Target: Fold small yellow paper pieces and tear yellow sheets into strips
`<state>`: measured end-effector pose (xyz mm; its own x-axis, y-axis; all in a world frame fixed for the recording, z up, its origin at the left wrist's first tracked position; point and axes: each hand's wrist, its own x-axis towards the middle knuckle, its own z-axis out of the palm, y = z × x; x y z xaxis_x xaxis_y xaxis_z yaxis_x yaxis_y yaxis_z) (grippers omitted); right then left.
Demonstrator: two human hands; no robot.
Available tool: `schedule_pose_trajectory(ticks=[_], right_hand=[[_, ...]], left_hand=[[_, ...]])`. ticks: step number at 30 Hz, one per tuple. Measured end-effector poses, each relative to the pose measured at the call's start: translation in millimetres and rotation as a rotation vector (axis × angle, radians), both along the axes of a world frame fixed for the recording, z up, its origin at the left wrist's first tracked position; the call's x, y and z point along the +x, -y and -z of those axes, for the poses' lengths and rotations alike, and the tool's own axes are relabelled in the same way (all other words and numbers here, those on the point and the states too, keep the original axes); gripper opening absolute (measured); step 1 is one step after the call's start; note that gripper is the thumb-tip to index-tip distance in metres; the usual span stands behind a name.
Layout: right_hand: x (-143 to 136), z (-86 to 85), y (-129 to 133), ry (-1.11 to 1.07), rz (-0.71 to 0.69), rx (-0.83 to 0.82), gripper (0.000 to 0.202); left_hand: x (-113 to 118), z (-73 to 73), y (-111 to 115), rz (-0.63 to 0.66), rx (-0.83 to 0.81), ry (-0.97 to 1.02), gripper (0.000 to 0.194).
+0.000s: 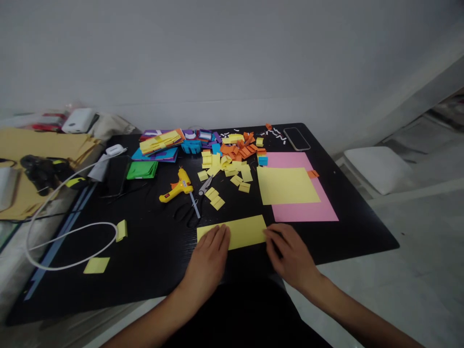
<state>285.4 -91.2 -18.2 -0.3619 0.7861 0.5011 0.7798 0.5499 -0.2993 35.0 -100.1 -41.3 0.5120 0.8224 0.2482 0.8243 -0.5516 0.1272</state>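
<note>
A long yellow paper strip (246, 233) lies on the black table in front of me, slightly tilted up to the right. My left hand (210, 251) rests flat on its left part, fingers stretched out. At the strip's right end, my right hand (288, 249) pinches the edge, its fingers bent. Beyond the strip are black-handled scissors (206, 186) and a yellow glue gun (177, 186) with a glue stick in its back. Small folded yellow paper pieces (217, 202) lie beside the scissors.
A larger yellow sheet (288, 186) lies on a pink sheet (308, 212) at right. Orange folded pieces (241, 151), coloured paper stacks (161, 142) and a phone (297, 138) are at the back. A white cable (72, 268) loops at left. A white stool (375, 169) stands right.
</note>
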Motion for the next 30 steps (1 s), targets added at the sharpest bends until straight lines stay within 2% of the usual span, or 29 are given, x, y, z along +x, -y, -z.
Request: schedule_pose_trajectory(ticks=[3, 5, 10, 13, 23, 26, 30], right_hand=[[-25, 5.1, -10, 0.067, -0.198, -0.085, 0.037], [-35, 10.3, -15, 0.113, -0.252, -0.160, 0.043], [-35, 19.6, -17, 0.125, -0.255, -0.275, 0.050], [-32, 19.8, -15, 0.097, -0.265, -0.275, 0.055], [-34, 17.3, -14, 0.150, -0.256, -0.276, 0.056], [-34, 17.5, -14, 0.148, -0.249, -0.273, 0.055], [-35, 18.1, -15, 0.124, -0.242, -0.276, 0.056]], left_hand=[[1, -0.4, -1, 0.003, -0.001, -0.019, 0.052], [1, -1.2, -2, 0.008, 0.003, -0.035, 0.050], [-1, -5.9, 0, 0.033, -0.042, -0.029, 0.062], [-3, -9.3, 6, 0.041, -0.080, -0.022, 0.074], [-23, -18.7, 12, 0.152, -0.135, -0.092, 0.089], [-37, -24.5, 17, 0.164, -0.136, -0.098, 0.084], [-56, -32.0, 28, 0.146, -0.098, -0.092, 0.054]])
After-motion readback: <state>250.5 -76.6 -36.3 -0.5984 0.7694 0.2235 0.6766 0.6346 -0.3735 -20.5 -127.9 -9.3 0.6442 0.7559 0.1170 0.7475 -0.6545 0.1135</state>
